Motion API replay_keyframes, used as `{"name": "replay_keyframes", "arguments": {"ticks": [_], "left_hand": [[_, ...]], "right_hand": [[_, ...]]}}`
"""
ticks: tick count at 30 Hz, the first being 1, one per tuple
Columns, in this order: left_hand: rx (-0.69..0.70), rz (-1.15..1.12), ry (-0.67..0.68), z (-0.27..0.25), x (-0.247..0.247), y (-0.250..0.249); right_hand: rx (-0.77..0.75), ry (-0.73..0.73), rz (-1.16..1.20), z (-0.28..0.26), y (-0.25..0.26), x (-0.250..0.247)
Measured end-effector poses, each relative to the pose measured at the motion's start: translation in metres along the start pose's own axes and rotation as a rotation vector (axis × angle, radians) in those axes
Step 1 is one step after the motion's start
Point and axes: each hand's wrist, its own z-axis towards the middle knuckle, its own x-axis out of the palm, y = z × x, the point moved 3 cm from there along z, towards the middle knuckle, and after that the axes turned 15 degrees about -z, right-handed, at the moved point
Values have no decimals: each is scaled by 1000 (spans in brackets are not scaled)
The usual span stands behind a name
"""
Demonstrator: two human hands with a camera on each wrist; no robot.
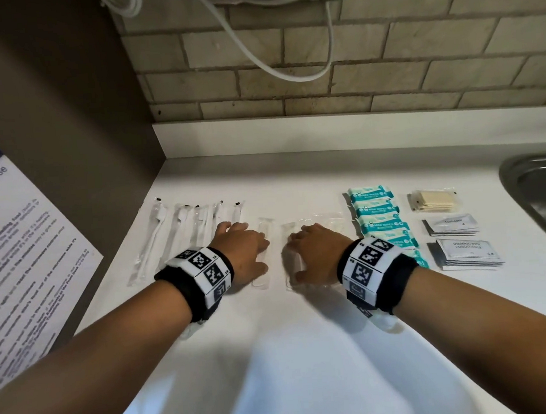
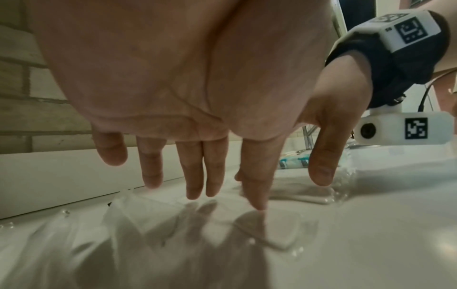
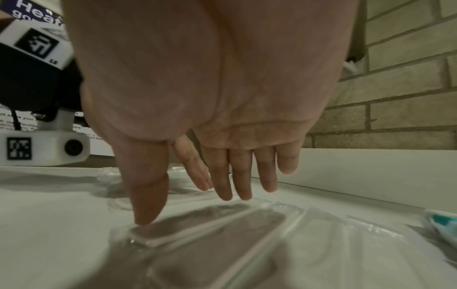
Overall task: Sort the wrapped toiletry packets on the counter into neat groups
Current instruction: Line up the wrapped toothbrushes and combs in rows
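Both hands hover palm-down at mid-frame over a white counter (image 1: 309,351), fingers straight and loosely spread: the left hand (image 1: 244,253) with its thumb tip on a clear wrapped packet (image 1: 262,256), the right hand (image 1: 321,252) with its thumb tip on a neighbouring clear packet (image 1: 292,257). What these see-through wrappers hold is hard to make out. Wrapped toothbrushes (image 1: 182,236) line the left of the frame, partly hidden by the left wrist. At right lie teal wipe packs (image 1: 380,218), the lowest covered by the right wristband, then stacked shampoo sachets (image 1: 468,252), toothpaste sachets (image 1: 451,225) and a tan-filled packet (image 1: 433,200). A steel sink (image 1: 541,192) is cut off at the right edge.
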Motion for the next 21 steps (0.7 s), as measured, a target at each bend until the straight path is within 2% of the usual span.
{"name": "replay_keyframes", "arguments": {"ticks": [21], "left_hand": [[45,1,-35,-2,6,-14]], "right_hand": [[-12,25,59,0,2,1]]}}
